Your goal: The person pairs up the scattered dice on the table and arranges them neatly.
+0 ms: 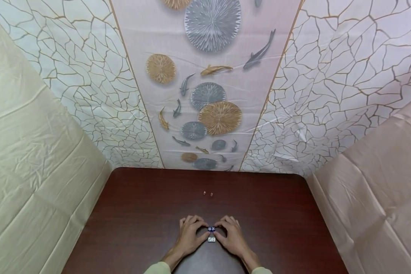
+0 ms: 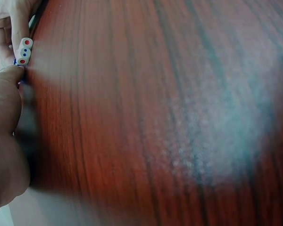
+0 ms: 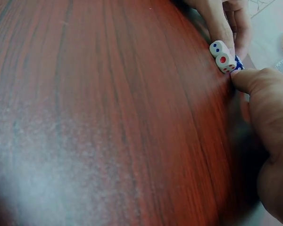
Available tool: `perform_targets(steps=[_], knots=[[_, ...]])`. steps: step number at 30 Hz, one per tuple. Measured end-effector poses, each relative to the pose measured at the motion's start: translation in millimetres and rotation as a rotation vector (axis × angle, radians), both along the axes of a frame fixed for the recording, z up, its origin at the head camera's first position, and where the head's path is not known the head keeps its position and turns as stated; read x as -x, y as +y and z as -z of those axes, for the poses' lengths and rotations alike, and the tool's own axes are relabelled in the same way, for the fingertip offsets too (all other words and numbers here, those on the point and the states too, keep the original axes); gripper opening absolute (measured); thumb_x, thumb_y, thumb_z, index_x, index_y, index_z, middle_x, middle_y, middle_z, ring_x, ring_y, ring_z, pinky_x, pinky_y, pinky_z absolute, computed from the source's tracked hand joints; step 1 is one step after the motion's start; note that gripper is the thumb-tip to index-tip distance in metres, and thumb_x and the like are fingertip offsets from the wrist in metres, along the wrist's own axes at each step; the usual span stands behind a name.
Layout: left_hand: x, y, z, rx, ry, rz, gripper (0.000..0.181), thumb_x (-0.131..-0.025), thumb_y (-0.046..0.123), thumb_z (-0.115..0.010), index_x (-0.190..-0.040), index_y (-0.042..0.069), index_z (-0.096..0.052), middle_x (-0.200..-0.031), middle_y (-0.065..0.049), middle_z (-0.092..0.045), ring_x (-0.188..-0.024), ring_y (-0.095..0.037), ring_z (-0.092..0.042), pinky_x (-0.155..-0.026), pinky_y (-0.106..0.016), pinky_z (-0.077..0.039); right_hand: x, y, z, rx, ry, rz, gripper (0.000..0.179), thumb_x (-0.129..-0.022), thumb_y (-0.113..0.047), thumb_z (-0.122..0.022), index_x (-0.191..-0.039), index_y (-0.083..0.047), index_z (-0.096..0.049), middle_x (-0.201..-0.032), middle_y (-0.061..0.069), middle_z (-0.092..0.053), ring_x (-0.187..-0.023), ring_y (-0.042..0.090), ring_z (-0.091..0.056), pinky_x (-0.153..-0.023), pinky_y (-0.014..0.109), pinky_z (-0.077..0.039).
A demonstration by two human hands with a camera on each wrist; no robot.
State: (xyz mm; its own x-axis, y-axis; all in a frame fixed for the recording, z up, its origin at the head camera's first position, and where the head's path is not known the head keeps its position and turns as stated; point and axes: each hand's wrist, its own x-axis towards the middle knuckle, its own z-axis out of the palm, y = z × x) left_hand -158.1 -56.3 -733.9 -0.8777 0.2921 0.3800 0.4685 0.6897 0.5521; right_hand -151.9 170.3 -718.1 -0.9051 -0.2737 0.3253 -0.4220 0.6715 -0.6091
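Note:
Two blue dice with white pips (image 1: 211,229) sit side by side on the table between the hands. On their left side, the left hand (image 1: 191,235) pinches the left blue die with thumb and index finger. From the other side, the right hand (image 1: 232,236) holds the right blue die in the same way. A pair of white dice (image 1: 211,239) lies side by side just nearer the person, close to both thumbs. The right wrist view shows these white dice (image 3: 225,62) with red and blue pips, partly covering a blue die (image 3: 239,63).
Farther back on the dark red-brown wooden table (image 1: 140,205) lie two smaller reddish dice (image 1: 204,193) with pale marks, slightly apart. A patterned cloth (image 1: 198,68) hangs behind the table's back edge, and plain cloth (image 1: 37,171) lines both sides.

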Motion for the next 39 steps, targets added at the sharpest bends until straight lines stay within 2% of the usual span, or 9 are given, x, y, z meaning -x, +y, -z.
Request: perform_targets(steps=[4,7,12,16,20,24,27,32,39], knots=[[0.2,1.4,1.3,-0.01,0.028,0.001,0.023,-0.088,0.031,-0.098,-0.106,0.027,-0.084,-0.111,0.011,-0.074,-0.107,-0.013,-0.063,-0.097,-0.046,-0.036,0.1,3.1,-0.6,0.052,-0.054,-0.002,0.026,-0.089,-0.015,-0.097,-0.111,-0.017,-0.083,-0.106,-0.007,-0.074,-0.103,0.01,-0.063,-0.099,0.053,-0.049],[0.2,2.4,2.3,-0.015,0.042,-0.001,0.024,-0.087,0.031,-0.099,-0.105,0.027,-0.084,-0.11,0.011,-0.074,-0.106,-0.013,-0.063,-0.097,-0.047,-0.037,1.2,5.7,0.4,0.115,-0.042,-0.013,0.028,-0.087,-0.01,-0.097,-0.111,-0.014,-0.083,-0.104,-0.006,-0.076,-0.101,0.013,-0.066,-0.098,0.059,-0.05],[-0.8,3.5,3.3,-0.023,0.046,-0.005,0.024,-0.086,0.031,-0.099,-0.105,0.027,-0.085,-0.11,0.011,-0.074,-0.106,-0.013,-0.063,-0.098,-0.047,-0.036,4.7,8.5,1.5,0.24,0.01,-0.024,0.027,-0.084,0.002,-0.094,-0.107,-0.005,-0.081,-0.094,0.004,-0.079,-0.088,0.02,-0.071,-0.083,0.033,-0.056],[-1.5,3.7,2.7,-0.026,0.043,-0.008,0.025,-0.086,0.03,-0.099,-0.105,0.026,-0.085,-0.11,0.011,-0.074,-0.107,-0.013,-0.063,-0.098,-0.047,-0.036,8.8,9.3,-1.3,0.294,-0.048,0.027,0.023,-0.087,0.004,-0.092,-0.106,-0.004,-0.082,-0.092,0.005,-0.078,-0.083,0.014,-0.069,-0.077,0.024,-0.055],[-1.9,3.0,1.4,-0.03,0.042,-0.011,0.025,-0.086,0.029,-0.099,-0.105,0.026,-0.085,-0.11,0.011,-0.074,-0.107,-0.013,-0.063,-0.098,-0.048,-0.036,15.4,10.1,-7.8,0.279,-0.076,0.085,0.02,-0.089,0.004,-0.091,-0.105,-0.005,-0.082,-0.091,0.002,-0.078,-0.082,0.01,-0.068,-0.076,0.025,-0.056],[-1.7,2.2,0.2,-0.027,0.038,-0.012,0.024,-0.086,0.029,-0.099,-0.105,0.027,-0.084,-0.11,0.011,-0.074,-0.106,-0.013,-0.063,-0.098,-0.047,-0.036,25.7,12.9,-12.0,0.243,-0.048,0.122,0.017,-0.09,0.002,-0.09,-0.104,-0.005,-0.083,-0.091,-0.001,-0.077,-0.083,0.015,-0.071,-0.077,0.029,-0.059],[-1.1,1.6,0.8,-0.018,0.032,-0.013,0.024,-0.086,0.03,-0.099,-0.105,0.027,-0.085,-0.111,0.012,-0.074,-0.107,-0.012,-0.062,-0.098,-0.047,-0.036,35.0,14.8,-11.8,0.215,-0.017,0.133,0.016,-0.091,0.001,-0.089,-0.104,-0.006,-0.082,-0.091,-0.002,-0.077,-0.085,0.022,-0.073,-0.078,0.033,-0.06],[-0.6,0.8,1.7,-0.016,0.048,-0.011,0.025,-0.085,0.031,-0.099,-0.105,0.028,-0.084,-0.111,0.012,-0.074,-0.107,-0.012,-0.063,-0.098,-0.047,-0.037,51.6,14.1,-16.2,0.175,-0.003,0.137,0.014,-0.092,-0.001,-0.089,-0.104,-0.005,-0.082,-0.091,0.0,-0.079,-0.087,0.022,-0.072,-0.082,0.034,-0.057],[0.2,1.0,2.6,-0.016,0.06,-0.013,0.025,-0.085,0.032,-0.1,-0.105,0.03,-0.084,-0.11,0.013,-0.074,-0.107,-0.012,-0.063,-0.098,-0.047,-0.037,73.0,8.1,-25.9,0.116,-0.059,0.17,0.014,-0.094,-0.006,-0.089,-0.107,-0.006,-0.082,-0.099,0.004,-0.078,-0.095,0.024,-0.067,-0.087,0.037,-0.054]])
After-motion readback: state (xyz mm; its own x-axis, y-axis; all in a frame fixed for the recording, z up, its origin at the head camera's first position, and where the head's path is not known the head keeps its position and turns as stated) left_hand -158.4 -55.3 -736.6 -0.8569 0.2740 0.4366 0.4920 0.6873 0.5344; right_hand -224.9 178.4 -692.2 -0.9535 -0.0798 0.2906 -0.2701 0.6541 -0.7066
